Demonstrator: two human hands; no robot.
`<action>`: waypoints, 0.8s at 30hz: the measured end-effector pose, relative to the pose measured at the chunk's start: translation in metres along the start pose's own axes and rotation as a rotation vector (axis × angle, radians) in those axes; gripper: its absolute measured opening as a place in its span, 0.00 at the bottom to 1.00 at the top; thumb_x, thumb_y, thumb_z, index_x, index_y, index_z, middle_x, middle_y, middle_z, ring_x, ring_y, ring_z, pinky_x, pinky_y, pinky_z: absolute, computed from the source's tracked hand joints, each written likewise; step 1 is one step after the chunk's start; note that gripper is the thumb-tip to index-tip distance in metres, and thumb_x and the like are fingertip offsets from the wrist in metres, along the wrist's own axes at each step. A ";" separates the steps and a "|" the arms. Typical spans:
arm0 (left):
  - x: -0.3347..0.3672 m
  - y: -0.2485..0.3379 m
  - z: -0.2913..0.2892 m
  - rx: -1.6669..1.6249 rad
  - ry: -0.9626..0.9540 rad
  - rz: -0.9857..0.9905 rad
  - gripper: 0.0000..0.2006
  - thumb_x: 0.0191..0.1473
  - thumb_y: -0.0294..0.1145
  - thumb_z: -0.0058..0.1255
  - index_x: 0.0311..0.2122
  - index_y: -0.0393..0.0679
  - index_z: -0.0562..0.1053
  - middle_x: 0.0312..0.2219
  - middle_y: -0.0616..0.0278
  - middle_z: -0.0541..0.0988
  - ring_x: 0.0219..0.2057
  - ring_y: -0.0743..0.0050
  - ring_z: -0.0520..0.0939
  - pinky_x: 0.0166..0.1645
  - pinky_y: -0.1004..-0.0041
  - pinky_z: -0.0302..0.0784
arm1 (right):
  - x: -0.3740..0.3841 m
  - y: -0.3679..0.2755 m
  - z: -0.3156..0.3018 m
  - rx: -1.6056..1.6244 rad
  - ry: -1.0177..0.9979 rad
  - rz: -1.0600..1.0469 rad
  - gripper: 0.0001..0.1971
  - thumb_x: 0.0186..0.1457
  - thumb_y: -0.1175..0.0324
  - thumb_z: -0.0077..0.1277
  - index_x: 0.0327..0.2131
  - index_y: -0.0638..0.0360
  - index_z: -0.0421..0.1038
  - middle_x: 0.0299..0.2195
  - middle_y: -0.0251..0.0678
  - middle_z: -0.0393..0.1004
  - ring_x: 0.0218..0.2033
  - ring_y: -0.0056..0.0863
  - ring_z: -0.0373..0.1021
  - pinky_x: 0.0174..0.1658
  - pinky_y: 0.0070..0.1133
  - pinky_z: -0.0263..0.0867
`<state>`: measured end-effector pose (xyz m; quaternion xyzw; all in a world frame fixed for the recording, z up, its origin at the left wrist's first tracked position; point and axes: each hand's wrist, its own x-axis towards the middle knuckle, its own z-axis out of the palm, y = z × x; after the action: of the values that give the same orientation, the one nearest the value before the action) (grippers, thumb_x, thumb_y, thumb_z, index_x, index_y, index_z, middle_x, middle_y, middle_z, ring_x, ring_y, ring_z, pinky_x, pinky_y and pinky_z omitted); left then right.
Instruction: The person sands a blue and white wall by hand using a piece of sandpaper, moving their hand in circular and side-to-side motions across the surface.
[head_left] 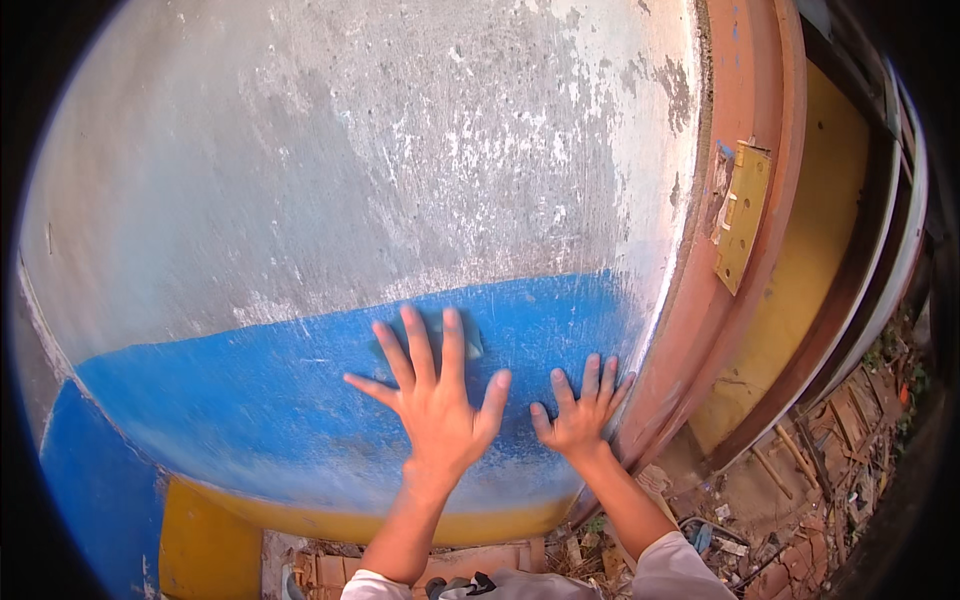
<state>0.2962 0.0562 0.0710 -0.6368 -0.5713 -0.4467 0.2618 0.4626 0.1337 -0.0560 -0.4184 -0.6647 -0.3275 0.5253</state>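
Note:
My left hand is laid against the blue band of a painted wall, its fingers spread and slightly blurred. Under those fingers is a thin grey-green sheet that looks like sandpaper; its edges show on both sides of the fingers, and the rest is covered. To the right, my right hand rests with fingers apart on the blue paint, close to the wall's right edge, and I see nothing in it. Powdery, scuffed patches mark the blue. Above it the wall is grey and white, with worn, flaking paint.
A reddish-brown door frame with a brass hinge borders the wall on the right. Beyond it stands a yellow panel. Sticks, broken pieces and other debris litter the ground at lower right. A yellow strip runs along the wall's bottom.

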 end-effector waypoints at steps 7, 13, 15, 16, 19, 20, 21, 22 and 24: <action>-0.007 0.035 0.027 -0.004 -0.139 0.284 0.36 0.53 0.60 0.45 0.64 0.54 0.60 0.66 0.51 0.52 0.69 0.49 0.38 0.55 0.32 0.04 | -0.007 0.009 0.002 -0.055 -0.028 0.006 0.26 0.52 0.45 0.48 0.53 0.40 0.70 0.65 0.49 0.50 0.67 0.55 0.39 0.63 0.58 0.26; 0.008 0.011 0.002 -0.064 0.000 -0.022 0.34 0.55 0.54 0.43 0.65 0.53 0.58 0.68 0.52 0.45 0.69 0.46 0.33 0.55 0.32 0.06 | 0.004 0.002 -0.006 0.009 0.025 -0.052 0.30 0.57 0.45 0.44 0.58 0.51 0.62 0.63 0.55 0.51 0.66 0.59 0.43 0.63 0.57 0.28; 0.040 0.023 -0.007 0.061 -0.040 0.094 0.34 0.55 0.55 0.42 0.65 0.54 0.58 0.67 0.52 0.47 0.69 0.48 0.35 0.55 0.32 0.06 | -0.001 0.008 0.000 0.106 0.079 0.013 0.31 0.54 0.45 0.47 0.56 0.53 0.66 0.63 0.49 0.55 0.66 0.52 0.45 0.65 0.53 0.27; 0.044 0.033 -0.004 0.047 -0.077 0.212 0.34 0.55 0.56 0.43 0.65 0.55 0.59 0.67 0.54 0.50 0.69 0.50 0.37 0.55 0.32 0.05 | -0.003 0.011 0.001 0.104 0.081 0.016 0.31 0.54 0.45 0.47 0.56 0.53 0.66 0.63 0.49 0.55 0.66 0.52 0.45 0.65 0.53 0.27; 0.012 0.055 0.021 -0.124 -0.290 0.351 0.34 0.55 0.57 0.43 0.65 0.57 0.60 0.66 0.56 0.52 0.69 0.51 0.39 0.55 0.33 0.04 | -0.009 0.019 -0.003 -0.009 0.062 0.016 0.32 0.55 0.45 0.46 0.55 0.59 0.65 0.62 0.48 0.57 0.66 0.51 0.47 0.65 0.52 0.29; -0.007 0.039 0.031 -0.029 -0.193 0.371 0.34 0.55 0.57 0.42 0.64 0.56 0.60 0.67 0.54 0.50 0.69 0.49 0.38 0.55 0.33 0.05 | -0.007 0.015 -0.004 0.023 0.066 -0.004 0.32 0.56 0.45 0.45 0.55 0.59 0.65 0.62 0.48 0.57 0.66 0.51 0.47 0.65 0.52 0.29; -0.021 0.023 0.026 -0.012 -0.183 0.365 0.34 0.55 0.57 0.42 0.64 0.56 0.60 0.67 0.54 0.50 0.69 0.49 0.38 0.55 0.33 0.05 | -0.001 0.008 -0.004 0.063 0.080 -0.022 0.31 0.56 0.45 0.44 0.55 0.59 0.65 0.62 0.48 0.57 0.66 0.51 0.47 0.65 0.52 0.30; -0.030 0.011 0.023 -0.023 -0.133 0.219 0.34 0.54 0.59 0.42 0.64 0.56 0.60 0.67 0.54 0.50 0.69 0.51 0.37 0.54 0.32 0.04 | 0.001 0.006 -0.003 0.084 0.096 -0.028 0.31 0.56 0.46 0.44 0.56 0.59 0.65 0.62 0.48 0.58 0.66 0.51 0.46 0.65 0.52 0.30; -0.024 0.003 0.013 -0.067 -0.071 0.013 0.35 0.53 0.61 0.43 0.64 0.57 0.61 0.67 0.52 0.49 0.69 0.51 0.35 0.54 0.31 0.04 | 0.004 0.004 -0.003 0.042 0.094 -0.042 0.32 0.57 0.46 0.42 0.57 0.61 0.62 0.62 0.51 0.57 0.66 0.53 0.47 0.65 0.52 0.31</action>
<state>0.3035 0.0545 0.0449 -0.6646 -0.5606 -0.4409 0.2228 0.4674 0.1336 -0.0517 -0.3774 -0.6548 -0.3439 0.5573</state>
